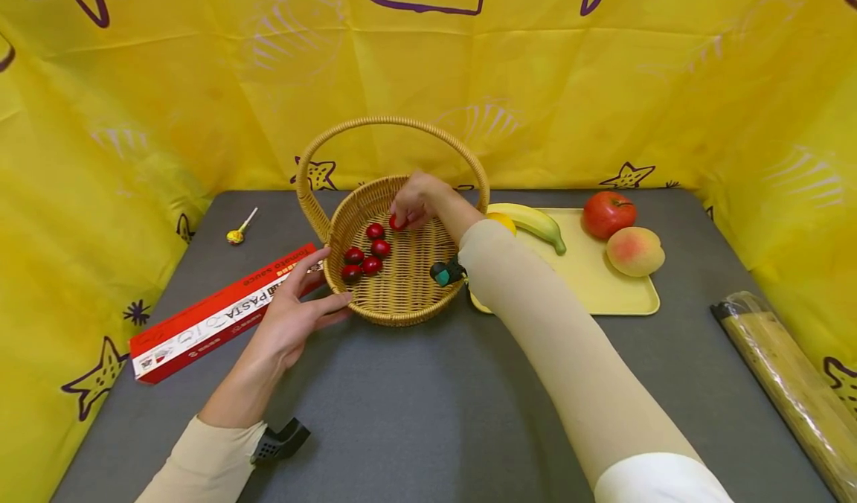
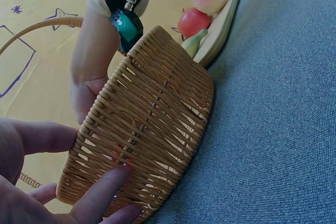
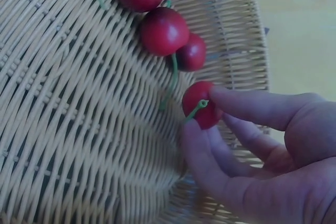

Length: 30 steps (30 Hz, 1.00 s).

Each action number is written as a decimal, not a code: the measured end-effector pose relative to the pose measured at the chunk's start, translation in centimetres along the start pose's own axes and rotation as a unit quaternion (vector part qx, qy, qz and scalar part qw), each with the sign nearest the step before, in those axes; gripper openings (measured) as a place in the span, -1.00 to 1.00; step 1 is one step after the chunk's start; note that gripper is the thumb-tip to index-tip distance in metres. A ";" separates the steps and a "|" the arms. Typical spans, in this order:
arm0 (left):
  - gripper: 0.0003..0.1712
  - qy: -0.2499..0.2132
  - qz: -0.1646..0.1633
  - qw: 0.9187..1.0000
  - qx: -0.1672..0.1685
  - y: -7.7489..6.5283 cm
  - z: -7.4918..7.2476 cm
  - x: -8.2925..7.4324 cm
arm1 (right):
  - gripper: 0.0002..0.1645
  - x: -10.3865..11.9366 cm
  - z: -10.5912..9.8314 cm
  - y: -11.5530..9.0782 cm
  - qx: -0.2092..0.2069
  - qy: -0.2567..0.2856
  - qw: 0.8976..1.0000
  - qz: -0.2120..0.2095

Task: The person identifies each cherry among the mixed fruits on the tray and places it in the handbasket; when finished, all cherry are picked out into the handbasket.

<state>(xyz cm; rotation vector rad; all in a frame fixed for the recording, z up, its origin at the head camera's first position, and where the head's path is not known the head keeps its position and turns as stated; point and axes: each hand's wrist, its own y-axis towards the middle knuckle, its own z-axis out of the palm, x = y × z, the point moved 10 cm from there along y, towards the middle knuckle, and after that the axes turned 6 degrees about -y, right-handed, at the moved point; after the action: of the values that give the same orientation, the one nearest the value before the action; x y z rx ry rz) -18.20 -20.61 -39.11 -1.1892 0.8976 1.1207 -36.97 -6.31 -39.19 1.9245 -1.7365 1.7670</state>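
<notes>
A round wicker basket (image 1: pixel 402 313) with a tall arched handle stands on the grey table. My left hand (image 1: pixel 297 309) holds its near left side, with the thumb at the rim and fingers against the outer wall (image 2: pixel 152 124). Inside the basket, my right hand (image 1: pixel 423 196) pinches a red cherry (image 3: pixel 192 97) with a green stem between thumb and fingertips. Several other cherries (image 1: pixel 373 266) lie in the left part of the basket, and some show their green stems in the right wrist view.
Left of the basket lie a red-and-white pasta box (image 1: pixel 214 317) and a lollipop (image 1: pixel 236 236). At right a pale yellow tray (image 1: pixel 589 302) bears a banana (image 1: pixel 535 224), a red tomato (image 1: pixel 608 214), a peach (image 1: pixel 634 251) and a partly hidden yellow fruit (image 1: pixel 504 222). A plastic-wrapped roll (image 1: pixel 783 384) lies far right.
</notes>
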 end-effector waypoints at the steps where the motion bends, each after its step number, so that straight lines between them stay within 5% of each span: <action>1: -0.03 0.000 0.000 1.000 0.001 0.0 0.0 0.0 | -0.49 -0.1 0.1 0.1 0.002 -0.003 1.000 0.001; 30: -0.02 -0.001 -0.004 1.000 0.002 0.0 -0.1 0.1 | -0.55 -0.1 0.5 0.4 0.006 -0.057 0.998 -0.029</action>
<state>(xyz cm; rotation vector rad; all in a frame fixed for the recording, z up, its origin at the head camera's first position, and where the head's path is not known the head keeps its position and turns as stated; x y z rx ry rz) -18.18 -20.71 -39.28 -1.1883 0.8927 1.1124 -36.86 -6.66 -39.67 2.0986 -1.6858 1.6840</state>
